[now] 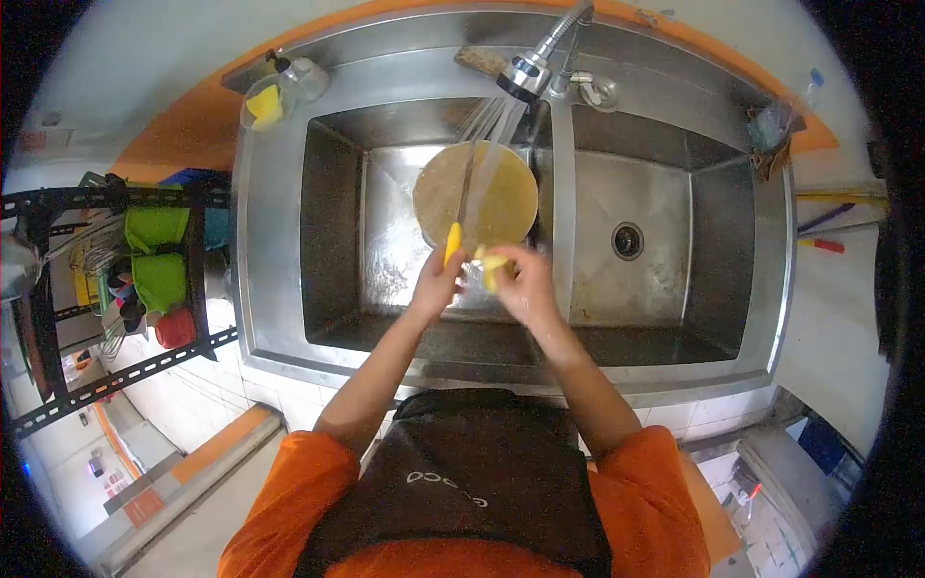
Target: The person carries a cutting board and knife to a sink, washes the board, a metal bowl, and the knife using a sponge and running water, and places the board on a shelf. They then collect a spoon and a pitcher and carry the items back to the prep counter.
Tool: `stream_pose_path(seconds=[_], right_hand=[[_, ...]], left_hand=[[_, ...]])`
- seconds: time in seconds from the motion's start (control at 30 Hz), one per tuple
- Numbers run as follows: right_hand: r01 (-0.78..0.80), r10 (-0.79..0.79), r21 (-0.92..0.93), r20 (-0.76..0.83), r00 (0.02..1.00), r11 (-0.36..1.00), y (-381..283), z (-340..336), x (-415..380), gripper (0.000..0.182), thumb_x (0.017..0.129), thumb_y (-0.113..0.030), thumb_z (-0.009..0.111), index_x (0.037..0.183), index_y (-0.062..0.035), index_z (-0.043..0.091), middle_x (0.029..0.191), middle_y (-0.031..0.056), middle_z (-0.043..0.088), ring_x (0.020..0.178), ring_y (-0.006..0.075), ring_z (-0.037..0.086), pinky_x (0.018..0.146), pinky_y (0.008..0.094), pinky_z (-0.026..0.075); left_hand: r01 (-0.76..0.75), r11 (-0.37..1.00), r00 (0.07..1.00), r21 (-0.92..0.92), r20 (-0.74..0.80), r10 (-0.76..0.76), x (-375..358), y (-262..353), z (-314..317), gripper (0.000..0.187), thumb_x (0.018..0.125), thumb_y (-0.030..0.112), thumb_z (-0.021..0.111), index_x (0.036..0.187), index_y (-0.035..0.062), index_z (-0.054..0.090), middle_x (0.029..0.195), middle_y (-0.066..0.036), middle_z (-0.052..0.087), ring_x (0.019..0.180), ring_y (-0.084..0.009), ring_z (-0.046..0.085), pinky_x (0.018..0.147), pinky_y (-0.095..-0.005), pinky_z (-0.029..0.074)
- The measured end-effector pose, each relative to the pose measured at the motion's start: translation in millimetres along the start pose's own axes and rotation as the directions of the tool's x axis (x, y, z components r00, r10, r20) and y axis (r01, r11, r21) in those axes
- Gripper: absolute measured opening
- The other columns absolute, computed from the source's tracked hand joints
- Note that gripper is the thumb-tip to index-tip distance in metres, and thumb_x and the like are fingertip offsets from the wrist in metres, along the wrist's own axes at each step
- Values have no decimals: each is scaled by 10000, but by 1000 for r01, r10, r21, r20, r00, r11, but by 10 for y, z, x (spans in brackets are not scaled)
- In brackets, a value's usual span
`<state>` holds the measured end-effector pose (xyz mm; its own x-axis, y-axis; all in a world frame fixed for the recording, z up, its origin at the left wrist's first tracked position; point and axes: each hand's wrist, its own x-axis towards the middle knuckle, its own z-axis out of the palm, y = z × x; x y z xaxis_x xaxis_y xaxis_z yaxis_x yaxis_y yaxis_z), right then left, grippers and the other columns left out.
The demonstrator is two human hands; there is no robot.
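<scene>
My left hand (438, 287) grips the yellow handle of a knife (454, 241), whose long blade points away from me under the running water. Close on its right, my right hand (526, 281) is closed on a yellow sponge (493, 271), which looks soapy or wet. Both hands are over the left sink basin (385, 255). Beyond them sits a large round bowl (506, 197) filled with cloudy yellowish water. Water streams from the faucet head (525, 75) onto the blade and into the bowl. Motion blurs the fingers a little.
A divider separates the right basin (665, 188), with its drain (628, 241). On the left ledge are a container with a yellow sponge (262, 104) and a pump bottle (306, 79). A black rack (198, 260) holding green and red items stands at the left.
</scene>
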<state>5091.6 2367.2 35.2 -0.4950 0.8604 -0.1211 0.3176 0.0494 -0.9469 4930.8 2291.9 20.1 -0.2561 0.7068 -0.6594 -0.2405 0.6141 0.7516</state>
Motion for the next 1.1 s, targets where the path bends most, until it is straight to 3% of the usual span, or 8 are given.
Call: stream_pose_path(seconds=[0.1, 0.17, 0.2, 0.3, 0.63, 0.87, 0.97, 1.1], right_hand=[[-184, 213, 182, -153, 965, 966, 224, 13, 295, 230, 874, -82, 626, 1093, -22, 657, 979, 128, 699, 881, 228, 688, 782, 329, 544], [-365, 406, 508, 33, 913, 780, 297, 88, 370, 250, 898, -87, 606, 1138, -24, 632, 1015, 112, 680, 902, 209, 674, 789, 318, 548], [-451, 468, 631, 154, 870, 631, 282, 135, 391, 260, 910, -90, 596, 1161, -25, 619, 1033, 103, 671, 912, 200, 667, 793, 312, 550], [-528, 476, 642, 275, 836, 556, 257, 262, 370, 291, 931, -120, 593, 1201, -12, 576, 1096, 103, 642, 948, 190, 652, 806, 309, 555], [-585, 479, 474, 336, 811, 658, 330, 403, 555, 348, 837, -120, 733, 1140, 9, 622, 972, 88, 684, 830, 182, 678, 662, 290, 554], [-461, 525, 605, 83, 847, 648, 614, 468, 1190, 411, 818, -70, 741, 1193, 9, 592, 1061, 103, 665, 894, 192, 673, 736, 300, 557], [-179, 357, 582, -208, 910, 794, 352, 330, 1310, 367, 842, -80, 694, 1187, -2, 597, 1085, 113, 654, 920, 218, 655, 786, 323, 530], [-145, 204, 167, -426, 881, 975, 603, -99, 1768, 317, 854, -134, 647, 1145, -27, 581, 1041, 149, 650, 948, 286, 638, 829, 388, 503]], left_hand=[[-269, 840, 936, 471, -76, 343, -153, -136, 16, 343, 1004, 231, 517, 1239, -10, 450, 1026, -220, 622, 868, -310, 654, 735, -424, 531], [-466, 616, 767, 635, -56, 639, -207, -330, 35, 338, 1000, 222, 518, 1226, -19, 448, 1001, -265, 612, 858, -403, 645, 724, -462, 521], [-411, 649, 805, 640, -80, 588, -320, -259, 73, 336, 983, 187, 536, 1227, -22, 438, 1013, -304, 590, 899, -502, 593, 740, -504, 499], [-326, 591, 842, 738, -57, 536, -372, -364, -5, 358, 960, 172, 572, 1235, -8, 430, 1032, -293, 595, 904, -490, 602, 744, -506, 499], [-349, 566, 863, 747, 21, 504, -610, -463, -283, 399, 912, 178, 640, 1227, 30, 445, 969, -277, 609, 846, -480, 612, 706, -525, 493], [-371, 546, 862, 751, 61, 503, -1118, -295, -650, 381, 912, 186, 649, 1205, 26, 464, 946, -264, 619, 856, -480, 611, 708, -519, 491], [-303, 603, 909, 738, 34, 415, -1385, -250, -867, 356, 916, 168, 646, 1184, 16, 469, 979, -254, 620, 916, -439, 627, 764, -457, 505], [-224, 702, 934, 676, -57, 354, -1602, -444, -1188, 331, 918, 128, 642, 1166, 8, 458, 1006, -225, 617, 966, -378, 629, 805, -394, 495]])
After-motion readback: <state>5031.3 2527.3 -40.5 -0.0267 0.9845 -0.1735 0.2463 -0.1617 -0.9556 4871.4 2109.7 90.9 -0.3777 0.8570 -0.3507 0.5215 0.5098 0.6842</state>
